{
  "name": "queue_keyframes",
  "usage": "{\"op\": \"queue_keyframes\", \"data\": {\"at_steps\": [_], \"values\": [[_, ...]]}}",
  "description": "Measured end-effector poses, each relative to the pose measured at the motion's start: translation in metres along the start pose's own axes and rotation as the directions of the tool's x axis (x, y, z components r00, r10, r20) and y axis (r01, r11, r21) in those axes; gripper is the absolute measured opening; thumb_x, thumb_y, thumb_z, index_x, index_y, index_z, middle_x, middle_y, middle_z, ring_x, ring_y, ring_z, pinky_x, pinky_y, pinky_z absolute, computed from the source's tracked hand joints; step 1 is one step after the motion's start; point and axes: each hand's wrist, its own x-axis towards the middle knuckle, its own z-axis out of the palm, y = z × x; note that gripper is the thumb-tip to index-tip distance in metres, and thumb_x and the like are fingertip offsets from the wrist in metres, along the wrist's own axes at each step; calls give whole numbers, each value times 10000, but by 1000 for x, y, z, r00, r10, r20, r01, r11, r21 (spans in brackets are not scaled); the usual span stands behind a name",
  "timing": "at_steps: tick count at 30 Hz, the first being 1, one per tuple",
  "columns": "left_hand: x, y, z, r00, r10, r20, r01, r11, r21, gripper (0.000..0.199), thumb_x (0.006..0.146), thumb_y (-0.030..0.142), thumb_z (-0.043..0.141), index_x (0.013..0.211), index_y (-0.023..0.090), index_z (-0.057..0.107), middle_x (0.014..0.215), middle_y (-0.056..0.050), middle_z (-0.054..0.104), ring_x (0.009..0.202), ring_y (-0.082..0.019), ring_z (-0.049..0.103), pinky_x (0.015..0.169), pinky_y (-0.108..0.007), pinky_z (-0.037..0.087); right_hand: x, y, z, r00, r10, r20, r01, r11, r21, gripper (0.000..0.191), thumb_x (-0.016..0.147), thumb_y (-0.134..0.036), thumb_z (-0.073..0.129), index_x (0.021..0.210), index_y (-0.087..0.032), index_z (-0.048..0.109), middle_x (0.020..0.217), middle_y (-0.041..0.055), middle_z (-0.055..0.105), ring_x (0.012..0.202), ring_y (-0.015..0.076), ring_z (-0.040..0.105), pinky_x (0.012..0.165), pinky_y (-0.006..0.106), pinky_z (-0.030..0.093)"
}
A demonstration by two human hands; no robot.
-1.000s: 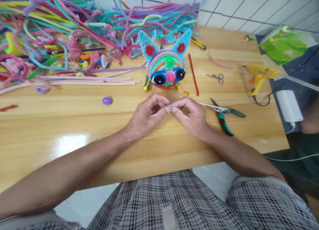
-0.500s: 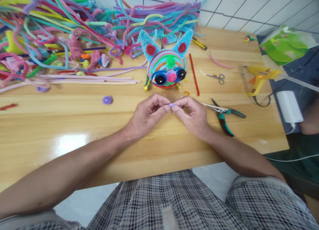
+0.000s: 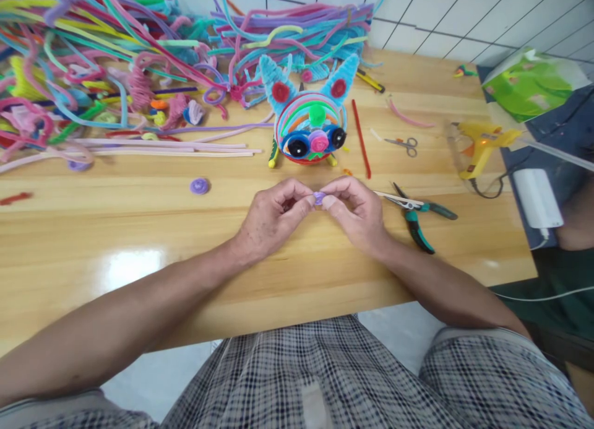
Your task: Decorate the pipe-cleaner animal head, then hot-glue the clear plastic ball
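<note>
Between the fingertips of my left hand and my right hand is a small purple coil, pinched from both sides. Much of it is hidden by the fingers. Just beyond them stands a colourful animal figure with blue ears, black eyes and a pink nose. A second purple coil lies on the wooden table, left of my left hand. A thin pale stick lies close to my right hand.
Pliers lie right of my right hand, with small scissors and a yellow glue gun beyond. A red pipe cleaner lies beside the figure. Many coloured pipe cleaners are heaped at the back left. A white box is far right.
The purple piece between my fingertips now shows a wider, rounder face. My fingers have shifted slightly around it, and the fingertips are a little further apart.
</note>
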Motion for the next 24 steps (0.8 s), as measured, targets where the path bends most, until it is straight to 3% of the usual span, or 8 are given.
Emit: {"op": "queue_keyframes", "data": {"at_steps": [5,16,24], "values": [[-1,1,1,1000,4,12,-5,998,66,157,996,305,725,924,167,748,786,-10,757,690,-115,645,650,-215,498,1,1,0,1000,-7,-14,7,1000,-5,222,1003,-453,752,969,-233,744,863,7,783,770,150,705,721,308,559],[-1,2,0,1000,8,28,-11,996,91,147,1000,285,723,911,169,738,796,-14,778,687,-116,667,647,-216,507,4,-5,1,992,-117,-36,112,987,-115,78,955,-234,738,876,-232,739,821,-11,771,741,129,702,714,284,566],[-2,2,1,1000,16,12,-17,995,96,136,989,279,721,911,170,745,794,-12,782,675,-112,662,639,-213,505,2,-4,0,999,-35,-30,31,994,-102,94,960,-330,758,961,-240,733,851,-6,786,751,143,700,720,302,566]]}}
